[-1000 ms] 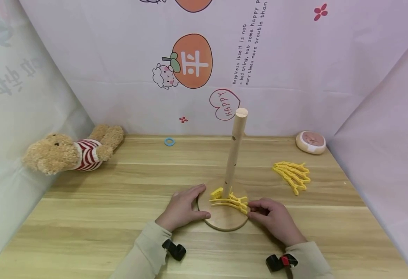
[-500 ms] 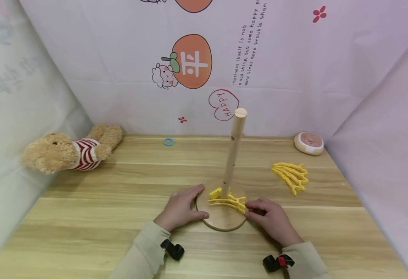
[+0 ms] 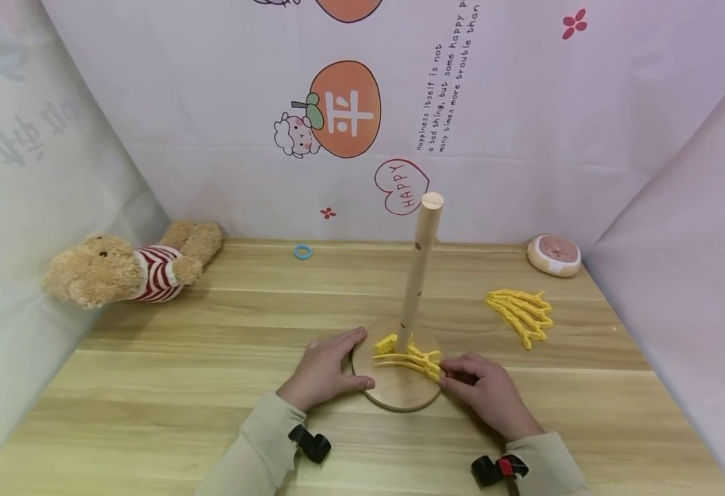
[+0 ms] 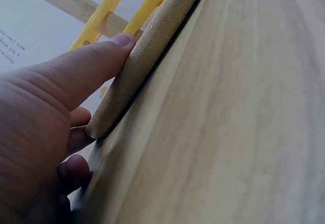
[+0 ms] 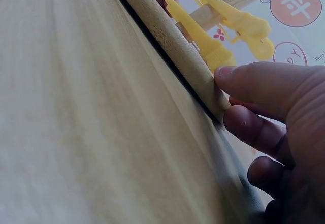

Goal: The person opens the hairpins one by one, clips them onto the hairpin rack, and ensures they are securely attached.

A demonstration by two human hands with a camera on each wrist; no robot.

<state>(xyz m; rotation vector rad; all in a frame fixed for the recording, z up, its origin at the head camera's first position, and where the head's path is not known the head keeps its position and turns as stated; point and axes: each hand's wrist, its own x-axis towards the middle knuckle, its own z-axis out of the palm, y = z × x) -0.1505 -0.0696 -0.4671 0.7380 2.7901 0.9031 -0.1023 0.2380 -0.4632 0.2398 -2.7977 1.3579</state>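
A wooden stand, with an upright pole [image 3: 421, 269] on a round base [image 3: 400, 396], stands on the table. Several yellow hair clips [image 3: 412, 360] lie on the base around the pole's foot. My left hand [image 3: 322, 372] holds the base's left rim, its thumb on the edge in the left wrist view and its fingers spread along the side. At the right rim, my right hand [image 3: 489, 389] grips the edge between thumb and curled fingers. The right thumb [image 5: 254, 79] lies close against the end of a yellow clip [image 5: 221, 56]; whether it presses that clip is unclear.
More yellow clips [image 3: 520, 313] lie fanned out to the right. A blue ring [image 3: 302, 252] is at the back edge, with a round white-and-pink object [image 3: 554, 255] at the back right. A teddy bear [image 3: 133, 271] lies at the left. Printed cloth [image 3: 493, 186] encloses the table [image 3: 213, 393].
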